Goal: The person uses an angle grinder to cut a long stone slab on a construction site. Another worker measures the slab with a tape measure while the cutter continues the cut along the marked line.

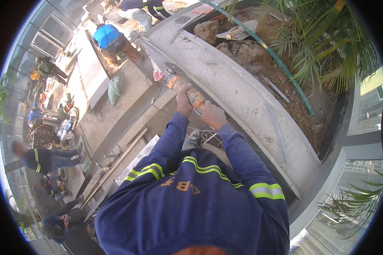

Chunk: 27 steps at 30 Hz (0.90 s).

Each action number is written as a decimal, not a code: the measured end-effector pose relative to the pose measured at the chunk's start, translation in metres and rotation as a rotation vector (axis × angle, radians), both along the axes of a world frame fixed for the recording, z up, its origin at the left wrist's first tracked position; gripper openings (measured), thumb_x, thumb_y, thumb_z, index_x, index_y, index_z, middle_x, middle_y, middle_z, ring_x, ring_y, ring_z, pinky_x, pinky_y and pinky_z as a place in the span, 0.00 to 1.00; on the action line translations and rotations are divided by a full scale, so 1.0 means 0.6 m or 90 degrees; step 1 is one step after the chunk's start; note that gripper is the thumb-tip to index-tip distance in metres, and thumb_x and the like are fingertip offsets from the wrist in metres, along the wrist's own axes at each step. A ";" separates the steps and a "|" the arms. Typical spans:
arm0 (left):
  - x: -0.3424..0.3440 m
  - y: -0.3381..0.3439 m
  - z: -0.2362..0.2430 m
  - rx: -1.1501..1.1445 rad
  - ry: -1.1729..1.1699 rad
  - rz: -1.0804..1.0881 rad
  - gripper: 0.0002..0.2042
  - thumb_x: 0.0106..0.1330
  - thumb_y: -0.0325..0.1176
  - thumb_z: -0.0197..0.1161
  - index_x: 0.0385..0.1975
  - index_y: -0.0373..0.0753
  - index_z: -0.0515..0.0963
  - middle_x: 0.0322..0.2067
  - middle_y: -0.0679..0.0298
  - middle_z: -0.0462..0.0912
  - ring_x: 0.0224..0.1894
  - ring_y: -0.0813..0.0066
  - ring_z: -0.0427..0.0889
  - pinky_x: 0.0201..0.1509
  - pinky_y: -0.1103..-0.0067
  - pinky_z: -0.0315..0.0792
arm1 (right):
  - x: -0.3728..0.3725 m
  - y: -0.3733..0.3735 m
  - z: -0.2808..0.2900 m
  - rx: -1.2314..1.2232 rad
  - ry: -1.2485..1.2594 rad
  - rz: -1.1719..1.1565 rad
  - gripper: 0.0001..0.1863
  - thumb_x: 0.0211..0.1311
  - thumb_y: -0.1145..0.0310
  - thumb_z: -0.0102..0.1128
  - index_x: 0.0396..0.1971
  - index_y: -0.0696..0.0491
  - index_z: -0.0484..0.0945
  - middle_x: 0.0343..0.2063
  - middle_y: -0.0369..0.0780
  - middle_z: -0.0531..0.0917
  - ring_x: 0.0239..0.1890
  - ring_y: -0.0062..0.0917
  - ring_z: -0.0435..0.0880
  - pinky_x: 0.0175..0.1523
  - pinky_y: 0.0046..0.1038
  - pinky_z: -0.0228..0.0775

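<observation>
An orange and grey angle grinder [194, 97], dusty all over, is held out in front of me by both hands. My left hand [183, 101] is wrapped round the front of its body, close behind the head. Farther back, my right hand [213, 115] grips the rear end. The round disc [172, 66] points away from me and lies at the edge of the pale curved concrete ledge [238, 85]; whether it touches cannot be made out. A pink cloth or bag [158, 75] is just left of the disc.
Right of the ledge is a soil bed [251, 55] with a green strip [281, 63] and palm fronds [319, 46]. A long wooden pole [115, 165] lies to my left. A green sack [114, 90] and a cable [153, 100] are beyond. Another person [110, 40] bends over far ahead; several others stand left.
</observation>
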<state>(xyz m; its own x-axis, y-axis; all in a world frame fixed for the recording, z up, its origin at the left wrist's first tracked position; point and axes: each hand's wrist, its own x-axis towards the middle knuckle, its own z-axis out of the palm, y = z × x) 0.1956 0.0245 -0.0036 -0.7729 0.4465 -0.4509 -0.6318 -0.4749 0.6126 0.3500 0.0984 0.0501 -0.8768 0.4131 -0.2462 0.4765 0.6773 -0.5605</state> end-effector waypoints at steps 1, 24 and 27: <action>-0.004 0.000 -0.003 0.001 0.000 -0.007 0.14 0.57 0.32 0.69 0.39 0.39 0.73 0.30 0.60 0.77 0.29 0.59 0.83 0.34 0.63 0.82 | -0.003 0.001 -0.002 -0.007 0.002 -0.001 0.19 0.56 0.65 0.64 0.44 0.60 0.74 0.39 0.55 0.87 0.45 0.48 0.88 0.50 0.45 0.81; -0.037 0.007 -0.014 -0.003 0.002 -0.035 0.14 0.59 0.34 0.67 0.41 0.38 0.73 0.31 0.61 0.77 0.30 0.62 0.82 0.36 0.62 0.82 | -0.038 0.005 -0.027 -0.005 0.022 -0.007 0.20 0.55 0.64 0.65 0.44 0.60 0.75 0.39 0.56 0.87 0.45 0.48 0.88 0.51 0.45 0.80; -0.038 0.005 -0.018 0.014 -0.001 -0.032 0.16 0.58 0.34 0.68 0.42 0.38 0.72 0.31 0.59 0.77 0.29 0.59 0.82 0.33 0.61 0.82 | -0.033 0.002 -0.018 -0.003 0.009 -0.004 0.20 0.55 0.63 0.65 0.44 0.60 0.75 0.39 0.55 0.87 0.45 0.48 0.88 0.51 0.44 0.81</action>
